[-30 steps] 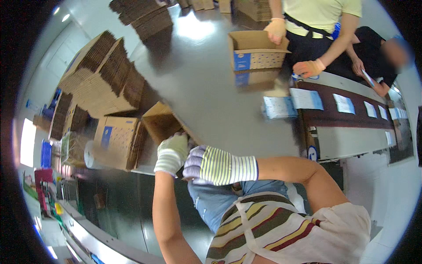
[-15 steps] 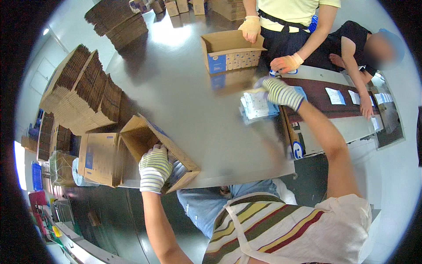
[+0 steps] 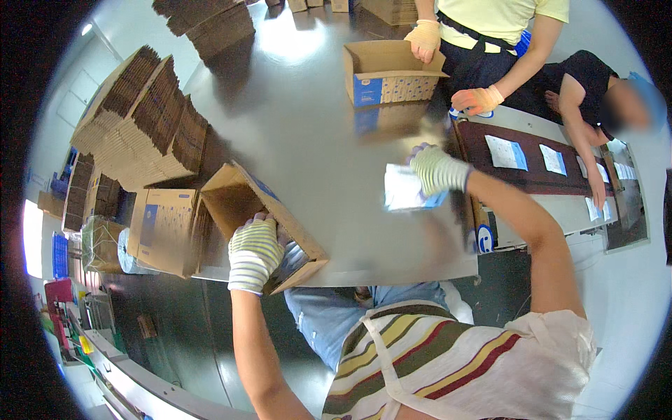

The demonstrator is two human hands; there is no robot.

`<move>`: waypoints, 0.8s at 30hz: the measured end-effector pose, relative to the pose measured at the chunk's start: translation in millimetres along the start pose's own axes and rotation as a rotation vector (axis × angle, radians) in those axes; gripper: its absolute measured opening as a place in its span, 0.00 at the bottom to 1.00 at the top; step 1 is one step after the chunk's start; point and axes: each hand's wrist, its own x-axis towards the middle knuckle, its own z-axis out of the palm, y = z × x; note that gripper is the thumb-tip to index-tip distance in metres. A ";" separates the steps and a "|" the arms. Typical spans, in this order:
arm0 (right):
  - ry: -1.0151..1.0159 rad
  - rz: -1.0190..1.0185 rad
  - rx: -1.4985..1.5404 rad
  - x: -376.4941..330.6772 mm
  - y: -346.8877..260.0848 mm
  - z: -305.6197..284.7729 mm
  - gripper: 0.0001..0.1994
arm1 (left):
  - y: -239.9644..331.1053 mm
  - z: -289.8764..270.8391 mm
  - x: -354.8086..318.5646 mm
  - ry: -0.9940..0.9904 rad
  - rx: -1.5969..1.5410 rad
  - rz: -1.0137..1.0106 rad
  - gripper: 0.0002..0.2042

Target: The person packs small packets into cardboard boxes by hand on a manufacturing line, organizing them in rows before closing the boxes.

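My left hand point(image 3: 255, 253), in a striped knit glove, reaches into an open, tilted cardboard box point(image 3: 302, 238) at the table's near edge. Its fingers are curled and their tips hidden, so what they grip cannot be made out. Shiny packets point(image 3: 292, 257) show inside the box beside that hand. Farther right, my right hand point(image 3: 439, 171), gloved alike, is closed on a small stack of white-and-blue packets point(image 3: 402, 187) at the table's right side. Part of the stack lies hidden beneath it.
Tall piles of flattened cartons point(image 3: 143, 115) stand at left, near a closed carton point(image 3: 164, 227). Across the table, a person's gloved hand point(image 3: 424, 40) holds an open carton point(image 3: 395, 87). Packets lie on a dark red conveyor belt point(image 3: 528, 143); another person's hand point(image 3: 596, 187) reaches over it.
My right hand has come down and nearer over the stacked packets. My left hand stays in the box. More packets show on the conveyor belt, and the whole view has shifted slightly.
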 end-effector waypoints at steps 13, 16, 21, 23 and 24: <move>0.978 -0.528 0.493 -28.0 -112.7 -53.4 0.19 | 0.8 -2.2 2.2 -0.065 0.019 0.012 0.19; 0.513 -0.663 1.962 14.8 -134.5 -88.8 0.20 | 4.0 0.4 9.7 -0.142 0.033 -0.009 0.21; 1.145 -0.726 0.666 81.3 -148.8 -190.3 0.26 | 8.6 -6.5 13.6 -0.164 -0.060 -0.032 0.26; 0.950 -0.616 0.847 113.9 -178.3 -196.2 0.30 | 6.4 -6.2 8.9 -0.151 -0.059 -0.013 0.26; 0.727 -0.499 1.028 121.3 -185.4 -195.3 0.33 | 7.4 -3.7 11.6 -0.143 -0.076 0.020 0.25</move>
